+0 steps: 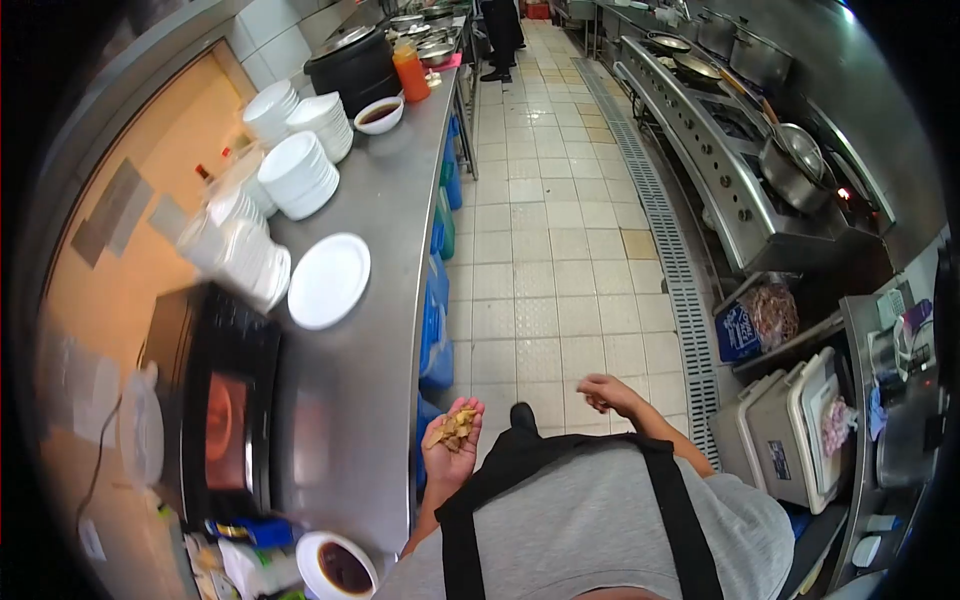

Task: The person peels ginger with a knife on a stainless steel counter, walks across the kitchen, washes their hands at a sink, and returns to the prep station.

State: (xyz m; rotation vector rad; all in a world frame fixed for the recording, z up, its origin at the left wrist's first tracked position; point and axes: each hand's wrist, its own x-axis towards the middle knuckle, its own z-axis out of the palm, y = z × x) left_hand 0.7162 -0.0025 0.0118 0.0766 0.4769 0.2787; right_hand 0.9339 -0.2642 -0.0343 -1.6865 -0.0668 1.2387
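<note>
My left hand (452, 462) is palm up beside the counter's edge, cupped around a small heap of yellowish-brown food pieces (457, 428). Their exact kind cannot be made out. Over the tiled floor, my right hand (607, 392) hangs apart from everything, its fingers curled in. The inside of that hand is hidden, and slight motion blur softens it. Nearest to the left hand is the steel counter (350, 400), where a white plate (329, 281) lies flat. A bowl of dark sauce (338, 566) stands at the counter's near end.
A microwave (235, 410), plate stacks (298, 175), a sauce bowl (379, 116), an orange bottle (410, 70) and a black pot (352, 72) line the left counter. To the right are a floor drain (655, 215), a stove (700, 130) and grey bins (775, 440). Someone in dark clothes (499, 35) stands far ahead.
</note>
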